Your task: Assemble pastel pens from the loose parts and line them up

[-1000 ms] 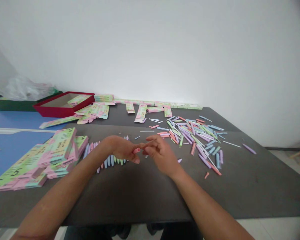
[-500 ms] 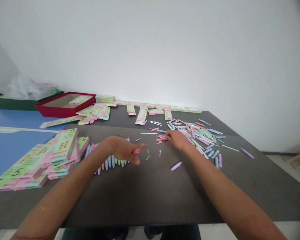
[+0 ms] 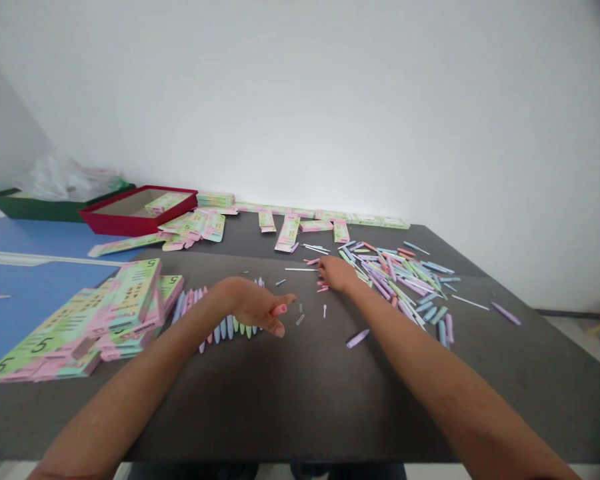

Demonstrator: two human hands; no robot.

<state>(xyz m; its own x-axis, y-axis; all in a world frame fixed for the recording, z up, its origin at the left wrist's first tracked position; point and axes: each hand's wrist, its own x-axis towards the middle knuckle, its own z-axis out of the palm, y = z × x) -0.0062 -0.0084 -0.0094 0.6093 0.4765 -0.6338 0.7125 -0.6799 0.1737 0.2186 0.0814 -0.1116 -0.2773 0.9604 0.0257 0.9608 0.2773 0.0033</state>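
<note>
My left hand (image 3: pixel 257 307) is closed round a coral pen barrel (image 3: pixel 279 309), whose open end sticks out past the fingers. Below and behind that hand, a row of pastel pens (image 3: pixel 223 328) lies side by side, partly covered by my wrist. My right hand (image 3: pixel 336 272) reaches down at the left edge of a heap of loose pen parts (image 3: pixel 395 273), fingers bent together over coral pieces (image 3: pixel 323 289). Its fingertips are hidden, so what they pinch does not show. A lilac pen piece (image 3: pixel 357 339) lies near my right forearm, and a small lilac part (image 3: pixel 325 311) lies between the hands.
Stacked pastel cartons (image 3: pixel 130 293) stand at the left. A red box (image 3: pixel 115 220) and a green box (image 3: pixel 40 208) with clear plastic sit behind. More cartons (image 3: pixel 287 233) lie along the wall. White refills (image 3: pixel 301 269) and clear bits (image 3: pixel 300 319) are scattered on the dark table (image 3: pixel 280 400).
My right hand has left my left hand and moved forward and right to the coral pieces, then slightly left among them. My left hand stays nearly still, keeping the coral barrel.
</note>
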